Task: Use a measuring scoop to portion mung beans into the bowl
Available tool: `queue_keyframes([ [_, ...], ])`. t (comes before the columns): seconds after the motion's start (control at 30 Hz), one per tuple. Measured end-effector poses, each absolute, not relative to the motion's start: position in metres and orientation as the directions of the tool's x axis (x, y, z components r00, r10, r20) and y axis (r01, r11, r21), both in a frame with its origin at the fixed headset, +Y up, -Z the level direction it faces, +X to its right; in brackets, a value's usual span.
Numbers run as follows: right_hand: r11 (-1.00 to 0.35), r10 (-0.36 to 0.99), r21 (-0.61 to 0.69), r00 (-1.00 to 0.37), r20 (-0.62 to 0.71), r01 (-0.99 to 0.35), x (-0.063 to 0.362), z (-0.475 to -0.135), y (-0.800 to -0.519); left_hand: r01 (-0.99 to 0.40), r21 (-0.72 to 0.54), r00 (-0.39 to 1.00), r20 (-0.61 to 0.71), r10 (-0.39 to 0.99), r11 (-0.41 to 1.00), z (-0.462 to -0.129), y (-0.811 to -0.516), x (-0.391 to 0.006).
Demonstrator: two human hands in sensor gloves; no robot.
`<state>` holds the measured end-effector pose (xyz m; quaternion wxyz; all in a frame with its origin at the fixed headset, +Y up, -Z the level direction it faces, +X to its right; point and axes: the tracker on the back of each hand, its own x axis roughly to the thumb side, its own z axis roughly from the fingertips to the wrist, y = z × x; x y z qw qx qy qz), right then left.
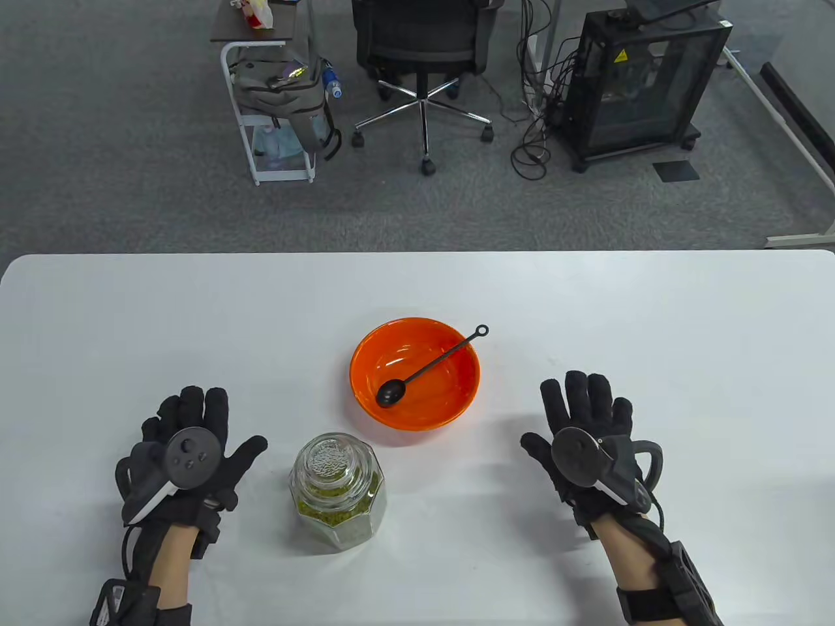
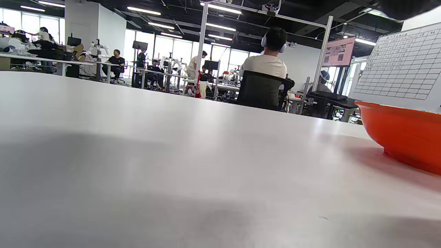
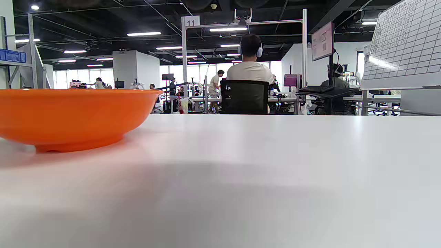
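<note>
An orange bowl (image 1: 450, 404) stands at the middle of the white table (image 1: 652, 313). A black measuring scoop (image 1: 427, 370) lies in it, its head on the bowl's floor and its ringed handle over the far right rim. A lidded glass jar of green mung beans (image 1: 338, 492) stands just in front of the bowl, to its left. My left hand (image 1: 189, 417) lies flat on the table left of the jar, fingers straight, holding nothing. My right hand (image 1: 587, 404) lies flat to the right of the bowl, also empty. The bowl (image 2: 406, 134) shows at the left wrist view's right edge and the bowl (image 3: 69, 113) at the right wrist view's left.
Beyond the table's far edge stand an office chair (image 1: 424, 59), a small white cart with a backpack (image 1: 280, 98) and a black cabinet with cables (image 1: 639, 85). People sit at desks in the background of both wrist views.
</note>
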<state>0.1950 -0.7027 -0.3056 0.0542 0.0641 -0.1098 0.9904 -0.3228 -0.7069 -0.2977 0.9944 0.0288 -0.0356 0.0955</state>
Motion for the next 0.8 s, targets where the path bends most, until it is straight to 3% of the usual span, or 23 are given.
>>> queue_keyframes([
  [0.37, -0.969, 0.098, -0.211, -0.986, 0.137, -0.126, 0.195, -0.305, -0.702, -0.205, 0.094, 0.975, 0.112, 0.195, 0.974, -0.293, -0.696, -0.321],
  [0.8, -0.975, 0.107, -0.18, -0.985, 0.132, -0.13, 0.195, -0.306, -0.705, -0.264, 0.276, 0.952, 0.227, 0.205, 0.924, -0.272, -0.664, -0.304],
])
